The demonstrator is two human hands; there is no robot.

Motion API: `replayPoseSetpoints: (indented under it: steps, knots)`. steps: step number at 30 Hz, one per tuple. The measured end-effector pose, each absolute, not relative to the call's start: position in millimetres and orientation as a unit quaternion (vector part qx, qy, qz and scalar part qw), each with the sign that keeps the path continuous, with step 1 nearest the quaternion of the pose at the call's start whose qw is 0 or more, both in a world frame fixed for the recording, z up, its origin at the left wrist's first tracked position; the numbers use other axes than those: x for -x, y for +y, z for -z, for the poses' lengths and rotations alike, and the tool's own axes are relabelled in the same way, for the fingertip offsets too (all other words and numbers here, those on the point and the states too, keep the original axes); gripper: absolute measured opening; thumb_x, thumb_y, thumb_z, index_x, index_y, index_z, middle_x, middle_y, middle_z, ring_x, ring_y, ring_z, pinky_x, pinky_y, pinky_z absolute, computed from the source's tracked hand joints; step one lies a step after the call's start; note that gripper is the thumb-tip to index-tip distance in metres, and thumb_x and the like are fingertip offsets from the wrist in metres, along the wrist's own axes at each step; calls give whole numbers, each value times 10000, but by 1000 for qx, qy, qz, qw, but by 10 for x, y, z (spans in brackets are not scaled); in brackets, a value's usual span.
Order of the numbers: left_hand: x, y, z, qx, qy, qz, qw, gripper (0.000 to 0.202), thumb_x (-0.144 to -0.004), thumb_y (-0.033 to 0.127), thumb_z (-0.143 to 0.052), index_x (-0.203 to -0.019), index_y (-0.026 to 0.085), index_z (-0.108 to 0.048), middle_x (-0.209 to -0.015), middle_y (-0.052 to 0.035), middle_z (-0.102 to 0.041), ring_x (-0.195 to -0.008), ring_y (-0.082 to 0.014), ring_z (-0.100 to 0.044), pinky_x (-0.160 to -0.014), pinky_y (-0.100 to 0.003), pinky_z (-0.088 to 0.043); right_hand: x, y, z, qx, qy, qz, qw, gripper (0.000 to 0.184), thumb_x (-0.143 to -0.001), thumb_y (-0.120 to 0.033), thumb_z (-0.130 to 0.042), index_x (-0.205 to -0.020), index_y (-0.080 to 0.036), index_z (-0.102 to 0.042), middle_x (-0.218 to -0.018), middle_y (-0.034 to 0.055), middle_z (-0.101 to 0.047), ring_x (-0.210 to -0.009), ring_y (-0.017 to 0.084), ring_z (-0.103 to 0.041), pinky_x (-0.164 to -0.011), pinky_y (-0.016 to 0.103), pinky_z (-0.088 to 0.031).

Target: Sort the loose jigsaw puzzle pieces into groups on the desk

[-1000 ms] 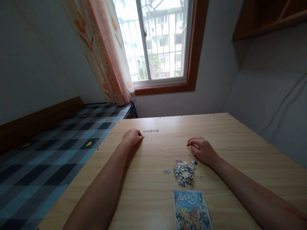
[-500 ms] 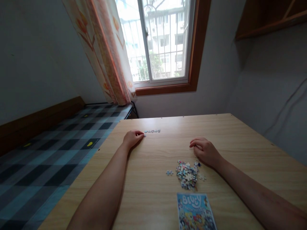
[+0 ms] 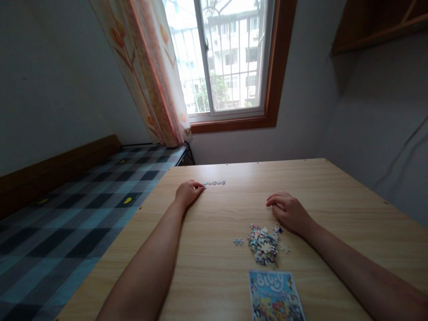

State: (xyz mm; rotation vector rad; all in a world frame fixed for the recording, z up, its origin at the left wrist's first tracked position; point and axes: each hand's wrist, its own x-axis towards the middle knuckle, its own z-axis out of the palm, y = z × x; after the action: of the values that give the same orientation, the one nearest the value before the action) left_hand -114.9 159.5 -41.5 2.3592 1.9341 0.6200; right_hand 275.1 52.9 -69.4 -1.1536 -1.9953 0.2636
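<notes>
At the far left of the table, my left hand (image 3: pixel 189 194) pinches a small puzzle piece (image 3: pixel 205 187) just below the left end of a joined row of puzzle pieces (image 3: pixel 216 183). My right hand (image 3: pixel 288 209) rests on the table with its fingers loosely curled and its thumb hidden in part; whether anything is in it does not show. Nearer to me lies a heap of loose puzzle pieces (image 3: pixel 263 245), just below the right hand. A small joined bit of puzzle (image 3: pixel 238 241) lies left of the heap.
A blue puzzle box or card reading "Bluey" (image 3: pixel 276 296) lies at the table's near side. The wooden table (image 3: pixel 207 267) meets a bed with a checked cover (image 3: pixel 83 223) on the left. Beyond are a curtain (image 3: pixel 147 71) and a window (image 3: pixel 234 62).
My left hand has brought the puzzle piece slightly closer to the row's left end. The right hand stays at rest. The whole view has shifted a little.
</notes>
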Motion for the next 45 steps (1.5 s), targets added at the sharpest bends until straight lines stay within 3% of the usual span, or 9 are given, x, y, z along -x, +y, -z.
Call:
replayPoseSetpoints:
  steps: [45]
  knots:
    - [1142,1609,408,-745,622,-238,28,315,-796,451,-597,-935,239,-785,-859,-32,-730,-716,-164,-621,-651,-261,-438,-2744,510,651,454,-786,-99,408,254,-745,-91,-475,-737,-206,-702,-885,31,-700,-894,178,-619,-869,312,-458]
